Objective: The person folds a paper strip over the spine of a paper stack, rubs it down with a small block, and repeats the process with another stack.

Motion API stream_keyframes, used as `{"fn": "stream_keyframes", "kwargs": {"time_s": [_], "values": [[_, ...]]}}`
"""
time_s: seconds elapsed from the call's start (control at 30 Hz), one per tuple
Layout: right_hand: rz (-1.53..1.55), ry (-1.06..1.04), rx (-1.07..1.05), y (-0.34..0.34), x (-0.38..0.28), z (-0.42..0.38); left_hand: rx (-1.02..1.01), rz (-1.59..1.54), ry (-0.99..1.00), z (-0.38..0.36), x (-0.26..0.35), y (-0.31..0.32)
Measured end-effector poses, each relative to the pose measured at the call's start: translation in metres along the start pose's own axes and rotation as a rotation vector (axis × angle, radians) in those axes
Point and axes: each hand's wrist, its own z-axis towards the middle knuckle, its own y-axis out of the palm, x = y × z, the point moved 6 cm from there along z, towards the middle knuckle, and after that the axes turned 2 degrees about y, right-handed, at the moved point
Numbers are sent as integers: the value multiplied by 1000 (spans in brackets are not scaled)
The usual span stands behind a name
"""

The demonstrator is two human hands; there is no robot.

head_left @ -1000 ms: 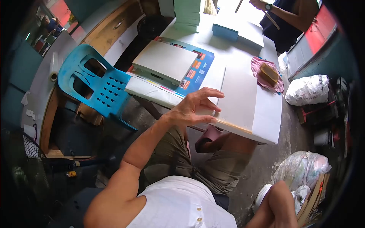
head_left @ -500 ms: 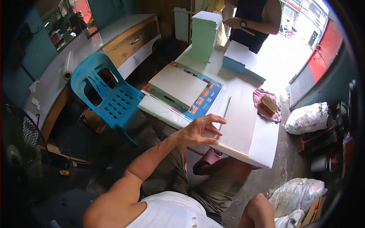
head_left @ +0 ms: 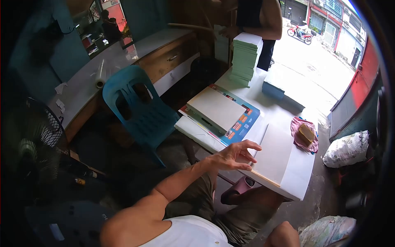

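Note:
My left hand [head_left: 235, 157] hovers at the near left corner of a flat pale sheet or thin stack of sheets [head_left: 272, 153] on the white table [head_left: 302, 175]. Its thumb and fingers are curved and spread apart, the fingertips right at the sheet's edge, with nothing visible between them. A bent bare limb [head_left: 284, 236] shows at the bottom right; my right hand is out of view. Beyond the sheet, a brown block [head_left: 306, 135] rests on a pink cloth [head_left: 297, 123].
A white board [head_left: 216, 108] lies on a blue printed sheet [head_left: 252, 126]. Behind stand a tall stack of pale green paper [head_left: 243, 61] and a blue-sided stack [head_left: 273, 89]. Another person [head_left: 269, 20] stands across the table. Left is a blue plastic chair [head_left: 144, 111]; right, a white sack [head_left: 346, 149].
The view has turned, so the room sits further right and lower. My left hand keeps nearly the same pose at the sheet. The other person's arm has moved behind the green stack.

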Motion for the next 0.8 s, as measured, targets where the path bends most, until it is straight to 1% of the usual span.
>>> {"fn": "stream_keyframes", "kwargs": {"time_s": [0.2, 0.4, 0.5, 0.6, 0.8], "values": [[31, 7, 18, -1, 5, -1, 14, -14, -20, -1, -3, 3], [43, 6, 30, -1, 6, -2, 9, -17, 13, 0, -6, 2], [49, 11, 46, -2, 7, -2, 21, -17, -22, -1, -5, 3], [60, 12, 49, -1, 11, -3, 19, -42, 3, 0, -7, 2], [68, 18, 63, -1, 11, -3, 27, -10, -6, -1, -8, 2]]}}
